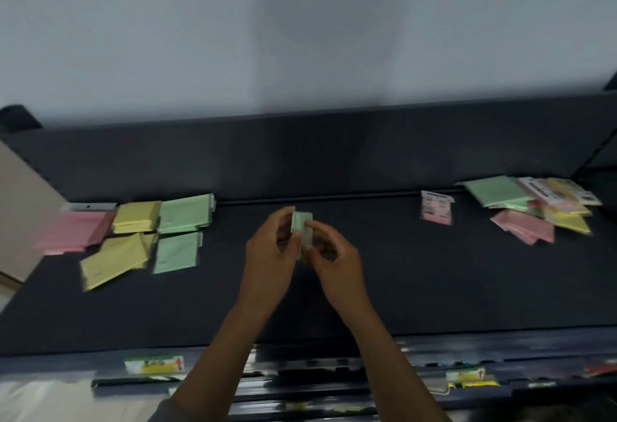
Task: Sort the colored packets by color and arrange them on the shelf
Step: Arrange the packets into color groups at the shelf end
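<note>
Over the middle of the dark shelf point(367, 271), my left hand point(270, 254) and my right hand point(334, 254) together pinch one green packet point(303, 226), held upright between the fingers. At the left lie sorted groups: pink packets point(73, 231), yellow packets point(133, 218) with more yellow ones point(113, 261) in front, and green packets point(185, 213) with another green packet point(177, 253) below. At the right sits a mixed pile point(534, 208) of green, pink and yellow packets. A single pink packet point(436, 206) lies apart, left of that pile.
A beige board point(23, 208) leans at the shelf's left end. The shelf's back wall point(300, 154) rises behind the packets. Below the front edge, a lower level holds labelled items point(153, 365) and price strips point(467, 376). The image is motion-blurred.
</note>
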{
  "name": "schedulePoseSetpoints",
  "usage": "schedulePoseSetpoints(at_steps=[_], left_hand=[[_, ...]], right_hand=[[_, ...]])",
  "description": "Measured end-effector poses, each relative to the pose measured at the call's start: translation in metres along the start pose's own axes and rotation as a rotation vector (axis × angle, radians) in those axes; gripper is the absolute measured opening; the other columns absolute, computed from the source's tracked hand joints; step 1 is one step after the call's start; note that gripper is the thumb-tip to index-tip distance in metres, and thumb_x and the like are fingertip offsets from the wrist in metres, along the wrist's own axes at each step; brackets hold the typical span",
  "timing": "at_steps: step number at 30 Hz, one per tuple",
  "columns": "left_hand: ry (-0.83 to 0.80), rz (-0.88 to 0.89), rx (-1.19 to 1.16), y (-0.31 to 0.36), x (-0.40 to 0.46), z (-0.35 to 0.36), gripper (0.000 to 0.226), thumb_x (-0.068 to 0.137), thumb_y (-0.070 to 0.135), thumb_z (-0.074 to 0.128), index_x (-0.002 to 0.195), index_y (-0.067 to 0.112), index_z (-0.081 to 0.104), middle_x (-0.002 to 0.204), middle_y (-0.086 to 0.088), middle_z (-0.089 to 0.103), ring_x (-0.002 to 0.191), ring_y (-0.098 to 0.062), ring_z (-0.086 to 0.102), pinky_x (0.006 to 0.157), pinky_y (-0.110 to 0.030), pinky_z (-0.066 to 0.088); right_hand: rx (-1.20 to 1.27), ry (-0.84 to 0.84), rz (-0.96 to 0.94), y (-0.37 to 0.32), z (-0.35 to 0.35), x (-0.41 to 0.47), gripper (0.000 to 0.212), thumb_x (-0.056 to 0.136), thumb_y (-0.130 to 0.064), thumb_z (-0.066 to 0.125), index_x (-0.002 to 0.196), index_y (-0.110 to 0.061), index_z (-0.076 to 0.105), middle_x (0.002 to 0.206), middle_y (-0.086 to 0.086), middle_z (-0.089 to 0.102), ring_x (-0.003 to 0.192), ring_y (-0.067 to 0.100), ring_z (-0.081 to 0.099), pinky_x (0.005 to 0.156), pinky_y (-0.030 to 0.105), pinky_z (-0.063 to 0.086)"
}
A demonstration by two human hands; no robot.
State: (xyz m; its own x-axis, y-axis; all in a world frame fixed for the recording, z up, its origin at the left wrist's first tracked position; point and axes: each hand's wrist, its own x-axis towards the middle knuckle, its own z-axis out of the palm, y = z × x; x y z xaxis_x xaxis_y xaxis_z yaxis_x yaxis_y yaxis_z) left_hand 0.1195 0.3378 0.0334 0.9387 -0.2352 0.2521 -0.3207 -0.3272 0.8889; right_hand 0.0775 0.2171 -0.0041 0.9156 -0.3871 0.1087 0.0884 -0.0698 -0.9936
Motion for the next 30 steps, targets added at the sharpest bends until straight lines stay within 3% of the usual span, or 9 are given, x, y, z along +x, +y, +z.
schedulePoseSetpoints(at_steps=[4, 9, 13, 16, 20, 25, 30], left_hand=[[0.032, 0.008, 0.035, -0.025, 0.005, -0.05, 0.038, 0.099, 0.011, 0.062, 0.135, 0.024, 0.058, 0.116, 0.015, 0.067, 0.104, 0.01, 0.062, 0.081, -0.006, 0.047], [0.114, 0.022, 0.098, -0.06, 0.014, -0.117, 0.037, 0.099, 0.015, 0.062, 0.135, 0.023, 0.06, 0.117, 0.009, 0.066, 0.103, 0.002, 0.064, 0.084, -0.012, 0.051], [0.155, 0.049, 0.166, -0.08, 0.02, -0.165, 0.036, 0.097, 0.015, 0.064, 0.132, 0.023, 0.063, 0.101, 0.005, 0.064, 0.092, -0.002, 0.063, 0.078, -0.009, 0.049], [0.18, 0.058, 0.207, -0.094, 0.023, -0.191, 0.037, 0.097, 0.013, 0.064, 0.132, 0.023, 0.063, 0.094, 0.005, 0.064, 0.086, -0.003, 0.062, 0.073, -0.008, 0.047], [0.231, 0.044, 0.204, -0.116, 0.026, -0.214, 0.039, 0.099, 0.016, 0.063, 0.135, 0.032, 0.058, 0.097, 0.005, 0.067, 0.087, -0.008, 0.065, 0.075, -0.027, 0.058], [0.248, -0.046, 0.246, -0.131, 0.023, -0.231, 0.041, 0.1, 0.017, 0.061, 0.139, 0.026, 0.058, 0.098, 0.006, 0.067, 0.088, -0.011, 0.065, 0.076, -0.039, 0.059], [0.267, -0.122, 0.303, -0.137, 0.026, -0.238, 0.042, 0.099, 0.019, 0.062, 0.139, 0.03, 0.058, 0.098, 0.006, 0.067, 0.085, -0.005, 0.064, 0.077, -0.035, 0.058]], right_hand=[[-0.019, -0.023, -0.024, -0.005, 0.054, 0.0, 0.033, 0.095, -0.011, 0.067, 0.125, -0.023, 0.068, 0.114, -0.009, 0.071, 0.097, 0.01, 0.067, 0.083, 0.029, 0.058], [-0.016, -0.058, -0.047, -0.007, 0.132, 0.001, 0.031, 0.094, -0.014, 0.069, 0.123, -0.026, 0.069, 0.109, -0.009, 0.072, 0.097, 0.013, 0.068, 0.083, 0.034, 0.059], [-0.01, -0.091, -0.052, -0.01, 0.183, 0.002, 0.033, 0.094, -0.013, 0.069, 0.124, -0.026, 0.068, 0.108, -0.011, 0.071, 0.095, 0.01, 0.067, 0.08, 0.028, 0.058], [-0.008, -0.118, -0.04, -0.01, 0.213, 0.005, 0.035, 0.093, -0.011, 0.069, 0.124, -0.027, 0.068, 0.112, -0.011, 0.071, 0.094, 0.011, 0.068, 0.082, 0.034, 0.059], [-0.031, -0.142, -0.039, -0.008, 0.244, 0.012, 0.04, 0.09, -0.005, 0.069, 0.119, -0.033, 0.069, 0.118, -0.007, 0.068, 0.089, 0.013, 0.069, 0.08, 0.039, 0.06], [-0.089, -0.169, -0.01, -0.003, 0.263, 0.016, 0.043, 0.089, 0.001, 0.067, 0.114, -0.035, 0.069, 0.12, -0.005, 0.064, 0.09, 0.001, 0.063, 0.071, 0.014, 0.052], [-0.128, -0.192, 0.024, 0.004, 0.277, 0.028, 0.037, 0.089, -0.001, 0.066, 0.106, -0.035, 0.07, 0.111, 0.0, 0.064, 0.09, 0.005, 0.064, 0.064, 0.016, 0.052]])
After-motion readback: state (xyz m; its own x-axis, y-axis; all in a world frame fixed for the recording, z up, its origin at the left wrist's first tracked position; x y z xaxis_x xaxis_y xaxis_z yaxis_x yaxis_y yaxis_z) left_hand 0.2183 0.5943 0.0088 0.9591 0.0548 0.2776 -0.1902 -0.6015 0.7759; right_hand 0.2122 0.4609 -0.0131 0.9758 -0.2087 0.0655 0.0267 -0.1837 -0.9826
